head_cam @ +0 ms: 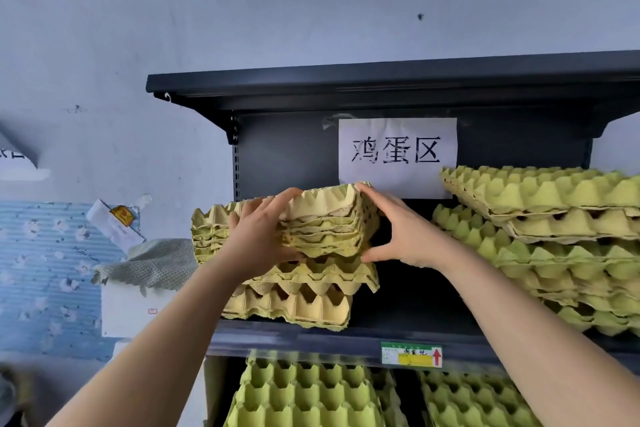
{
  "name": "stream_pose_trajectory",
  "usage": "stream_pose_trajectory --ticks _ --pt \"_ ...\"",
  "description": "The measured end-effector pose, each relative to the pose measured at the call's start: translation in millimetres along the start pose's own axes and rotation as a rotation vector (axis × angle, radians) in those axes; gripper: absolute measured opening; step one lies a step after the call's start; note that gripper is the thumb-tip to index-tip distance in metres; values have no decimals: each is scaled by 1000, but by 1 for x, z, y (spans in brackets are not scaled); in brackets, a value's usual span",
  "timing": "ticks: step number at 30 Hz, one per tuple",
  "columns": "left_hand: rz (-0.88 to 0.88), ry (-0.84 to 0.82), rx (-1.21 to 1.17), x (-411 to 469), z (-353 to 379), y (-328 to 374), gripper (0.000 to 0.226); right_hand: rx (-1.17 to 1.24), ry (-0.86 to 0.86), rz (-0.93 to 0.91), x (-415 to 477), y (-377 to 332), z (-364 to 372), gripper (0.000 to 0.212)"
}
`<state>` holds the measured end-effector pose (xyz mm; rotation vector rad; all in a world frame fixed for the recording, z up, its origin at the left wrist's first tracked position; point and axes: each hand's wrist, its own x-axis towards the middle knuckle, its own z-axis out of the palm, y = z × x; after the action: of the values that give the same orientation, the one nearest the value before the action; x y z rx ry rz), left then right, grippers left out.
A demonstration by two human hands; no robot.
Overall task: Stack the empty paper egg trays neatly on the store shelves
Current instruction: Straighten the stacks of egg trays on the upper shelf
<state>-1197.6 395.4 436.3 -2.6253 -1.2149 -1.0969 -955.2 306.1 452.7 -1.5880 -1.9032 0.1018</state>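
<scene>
- The bundle of nested trays lies straight ahead between both hands, on the lower stack at the left end of the shelf.
- The left hand grips its front edge, fingers over the top. The right hand clasps the right corner, fingers above and thumb below. Neither hand is nearer.
- Its long axis runs left to right along the shelf. The right end looks slightly raised and the left end overhangs the stack, so squaring it probably comes next.
- The trays are yellow-green moulded pulp with ragged edges.
- A leaning pile stands apart on the right.
</scene>
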Motion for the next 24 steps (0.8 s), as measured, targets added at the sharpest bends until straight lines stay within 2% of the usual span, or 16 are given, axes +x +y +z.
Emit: stream_pose_trajectory --ticks 4,9,16,20,24 --pt "-12 12 110 -13 4 6 101 -29 8 -78 15 7 0 112" --pt "-54 44 70 -22 6 9 100 -34 1 -127 15 12 10 106" --pt "-30 145 211 -25 25 16 98 -51 83 -183 5 19 10 86" --pt "-50 29 280 -26 36 19 99 -87 59 -143 8 39 27 83" --pt "-30 -71 262 -33 42 18 90 -163 53 -99 4 57 42 87"
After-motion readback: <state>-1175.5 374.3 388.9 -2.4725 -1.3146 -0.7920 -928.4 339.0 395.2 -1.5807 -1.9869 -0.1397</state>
